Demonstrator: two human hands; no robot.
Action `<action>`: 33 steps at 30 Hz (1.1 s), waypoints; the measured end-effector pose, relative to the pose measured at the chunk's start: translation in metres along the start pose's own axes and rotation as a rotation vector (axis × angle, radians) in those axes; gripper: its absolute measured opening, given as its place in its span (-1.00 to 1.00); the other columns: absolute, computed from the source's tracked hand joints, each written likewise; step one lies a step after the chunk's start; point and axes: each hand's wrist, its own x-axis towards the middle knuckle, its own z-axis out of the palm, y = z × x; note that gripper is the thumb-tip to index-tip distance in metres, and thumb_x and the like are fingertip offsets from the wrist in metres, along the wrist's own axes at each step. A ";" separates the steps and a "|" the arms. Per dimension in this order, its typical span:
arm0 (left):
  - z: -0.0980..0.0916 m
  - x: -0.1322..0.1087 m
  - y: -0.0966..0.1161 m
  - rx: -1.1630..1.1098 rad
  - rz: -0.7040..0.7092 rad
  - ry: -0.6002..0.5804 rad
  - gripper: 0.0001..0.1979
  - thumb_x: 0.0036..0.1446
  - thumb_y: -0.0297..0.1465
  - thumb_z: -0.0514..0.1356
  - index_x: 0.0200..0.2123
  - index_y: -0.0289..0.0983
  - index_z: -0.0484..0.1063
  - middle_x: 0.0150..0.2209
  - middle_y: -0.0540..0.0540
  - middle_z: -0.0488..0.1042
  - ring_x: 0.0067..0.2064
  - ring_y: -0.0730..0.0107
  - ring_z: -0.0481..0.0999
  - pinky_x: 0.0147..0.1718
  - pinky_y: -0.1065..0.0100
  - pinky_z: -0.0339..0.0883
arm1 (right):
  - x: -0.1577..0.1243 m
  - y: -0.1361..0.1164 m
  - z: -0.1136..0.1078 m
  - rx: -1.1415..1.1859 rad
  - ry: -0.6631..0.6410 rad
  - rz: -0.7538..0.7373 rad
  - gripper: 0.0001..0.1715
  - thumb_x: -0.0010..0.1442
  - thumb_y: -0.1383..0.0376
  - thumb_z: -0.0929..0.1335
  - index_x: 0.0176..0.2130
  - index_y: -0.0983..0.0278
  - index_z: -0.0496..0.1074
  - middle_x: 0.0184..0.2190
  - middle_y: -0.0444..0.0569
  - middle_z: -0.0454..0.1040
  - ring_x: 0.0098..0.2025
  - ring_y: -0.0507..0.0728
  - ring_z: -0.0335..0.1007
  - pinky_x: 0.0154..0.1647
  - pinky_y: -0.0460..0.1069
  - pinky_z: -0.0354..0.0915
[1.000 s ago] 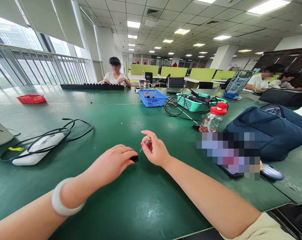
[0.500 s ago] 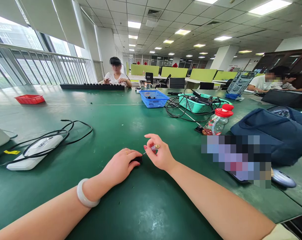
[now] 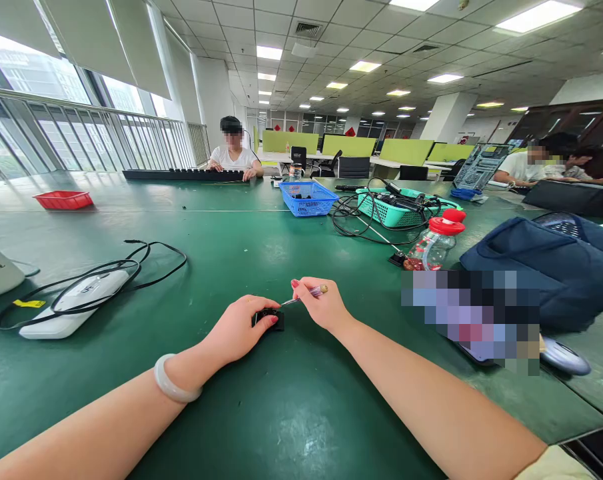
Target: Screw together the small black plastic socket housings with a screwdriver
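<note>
Between the thumb and fingers of my left hand (image 3: 237, 330) is a small black block-like part (image 3: 278, 323), held down on the green tabletop (image 3: 301, 387). Its exact kind is too small to make out. My right hand (image 3: 327, 312) is closed on a slim screwdriver (image 3: 319, 291) with a clear handle and a gold-coloured end. The shaft slants down to the left, and its tip is at the upper right of the black part, beside my left fingertips. Whether the tip touches the part I cannot tell.
A white device (image 3: 74, 308) with a looped black cable lies at left, and a red tray (image 3: 64, 199) beyond it. Farther off are a blue basket (image 3: 308, 200) and a green basket (image 3: 381, 212) of cables. A red-lidded bottle (image 3: 434, 245) and navy bag (image 3: 536, 267) stand right.
My right fingers have closed in around the screwdriver, and its handle has shifted slightly right. My left fingers have moved back, so more of the black part shows.
</note>
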 end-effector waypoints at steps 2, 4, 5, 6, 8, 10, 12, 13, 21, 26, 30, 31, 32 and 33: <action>0.000 0.001 -0.002 0.003 -0.010 0.002 -0.66 0.16 -0.15 0.11 -0.07 -0.08 0.52 -0.06 -0.04 0.55 0.01 0.18 0.48 0.07 0.15 0.37 | 0.001 0.004 0.001 0.062 -0.016 0.073 -0.49 0.22 -0.02 0.28 -0.58 0.23 0.41 -0.69 -0.19 0.24 -0.58 0.00 0.16 -0.53 -0.07 0.08; 0.001 0.002 -0.003 -0.001 -0.022 0.003 -0.65 0.15 -0.14 0.12 -0.06 -0.09 0.52 -0.05 -0.04 0.55 0.00 0.18 0.48 0.07 0.15 0.37 | 0.002 0.008 0.003 0.127 -0.056 0.158 -0.58 0.16 -0.01 0.33 -0.52 0.22 0.46 -0.66 -0.19 0.29 -0.58 0.00 0.18 -0.55 -0.08 0.11; 0.001 0.002 -0.003 -0.005 -0.029 0.001 -0.65 0.15 -0.14 0.12 -0.06 -0.09 0.52 -0.05 -0.05 0.55 0.00 0.18 0.48 0.08 0.15 0.37 | 0.002 0.010 0.004 0.148 -0.084 0.191 -0.62 0.13 0.00 0.35 -0.48 0.22 0.48 -0.64 -0.18 0.33 -0.58 0.00 0.20 -0.56 -0.09 0.13; 0.001 0.003 -0.004 -0.011 -0.035 -0.002 -0.64 0.14 -0.14 0.12 -0.06 -0.09 0.52 -0.04 -0.05 0.55 0.00 0.17 0.49 0.08 0.15 0.37 | 0.003 0.012 0.005 0.161 -0.108 0.217 -0.66 0.10 0.02 0.38 -0.46 0.22 0.48 -0.61 -0.18 0.36 -0.58 -0.01 0.21 -0.56 -0.09 0.15; 0.001 0.004 -0.003 -0.026 -0.048 -0.007 -0.64 0.14 -0.14 0.13 -0.06 -0.09 0.52 -0.05 -0.04 0.56 0.00 0.17 0.49 0.08 0.15 0.36 | 0.004 0.015 0.007 0.187 -0.134 0.253 -0.73 0.05 0.06 0.42 -0.40 0.22 0.48 -0.56 -0.19 0.39 -0.59 -0.03 0.22 -0.55 -0.10 0.20; 0.001 0.005 -0.003 -0.045 -0.062 -0.005 -0.64 0.12 -0.14 0.13 -0.07 -0.10 0.53 -0.05 -0.04 0.56 0.00 0.17 0.49 0.09 0.15 0.36 | 0.005 0.017 0.009 0.247 -0.121 0.288 -0.74 -0.01 0.11 0.44 -0.34 0.22 0.46 -0.54 -0.21 0.39 -0.60 -0.05 0.22 -0.55 -0.11 0.21; 0.001 0.005 -0.004 -0.069 -0.081 0.000 -0.64 0.10 -0.14 0.15 -0.08 -0.10 0.53 -0.03 -0.04 0.55 0.02 0.16 0.48 0.10 0.13 0.35 | 0.006 0.019 0.008 0.333 -0.078 0.331 -0.69 -0.03 0.13 0.45 -0.28 0.22 0.45 -0.52 -0.21 0.41 -0.62 -0.06 0.22 -0.60 -0.12 0.19; 0.000 0.005 -0.004 -0.087 -0.094 0.001 -0.64 0.08 -0.14 0.16 -0.08 -0.10 0.52 -0.03 -0.03 0.55 0.03 0.15 0.48 0.11 0.13 0.34 | 0.007 0.020 0.008 0.380 -0.047 0.345 -0.68 -0.02 0.12 0.44 -0.27 0.23 0.44 -0.51 -0.20 0.43 -0.63 -0.07 0.22 -0.62 -0.13 0.17; 0.000 0.008 -0.012 -0.246 -0.148 -0.009 -0.59 0.00 -0.20 0.23 -0.04 -0.14 0.48 -0.03 -0.05 0.56 0.00 0.20 0.52 0.13 0.14 0.36 | 0.012 0.016 0.002 0.702 0.189 0.384 -0.51 0.03 -0.08 0.41 -0.35 0.30 0.50 -0.64 -0.17 0.36 -0.67 -0.06 0.15 -0.68 -0.11 0.06; -0.002 0.007 -0.011 -0.231 -0.128 -0.022 -0.57 -0.05 -0.22 0.27 -0.05 -0.15 0.49 -0.02 -0.07 0.55 0.03 0.15 0.50 0.14 0.11 0.35 | 0.011 0.012 0.002 0.733 0.263 0.397 -0.51 0.04 -0.11 0.39 -0.49 0.27 0.42 -0.74 -0.25 0.16 -0.70 -0.07 0.00 -0.69 -0.10 -0.04; -0.003 0.006 -0.010 -0.145 -0.108 -0.025 -0.55 -0.10 -0.24 0.31 -0.06 -0.11 0.50 -0.02 -0.05 0.54 0.05 0.11 0.48 0.13 0.11 0.36 | 0.011 0.009 0.002 0.720 0.255 0.372 -0.55 0.08 -0.05 0.36 -0.53 0.25 0.34 -0.77 -0.28 0.08 -0.71 -0.08 -0.08 -0.68 -0.11 -0.10; -0.003 0.005 -0.010 -0.125 -0.098 -0.026 -0.56 -0.09 -0.23 0.31 -0.06 -0.11 0.51 -0.02 -0.05 0.54 0.05 0.11 0.48 0.12 0.10 0.36 | 0.010 0.008 0.002 0.717 0.246 0.356 -0.58 0.08 -0.03 0.36 -0.53 0.24 0.32 -0.77 -0.28 0.08 -0.71 -0.08 -0.08 -0.68 -0.11 -0.11; -0.003 0.005 -0.010 -0.109 -0.091 -0.029 -0.58 -0.07 -0.22 0.30 -0.07 -0.11 0.52 -0.03 -0.06 0.54 0.04 0.11 0.48 0.12 0.10 0.36 | 0.010 0.007 0.002 0.712 0.237 0.340 -0.61 0.08 0.00 0.35 -0.53 0.24 0.29 -0.77 -0.29 0.08 -0.71 -0.08 -0.08 -0.67 -0.11 -0.11; -0.003 0.005 -0.009 -0.099 -0.086 -0.033 -0.60 -0.04 -0.21 0.28 -0.08 -0.10 0.52 -0.03 -0.06 0.54 0.04 0.11 0.48 0.11 0.10 0.36 | 0.010 0.006 0.003 0.703 0.227 0.324 -0.63 0.08 0.03 0.35 -0.53 0.23 0.27 -0.77 -0.29 0.08 -0.71 -0.08 -0.08 -0.67 -0.12 -0.12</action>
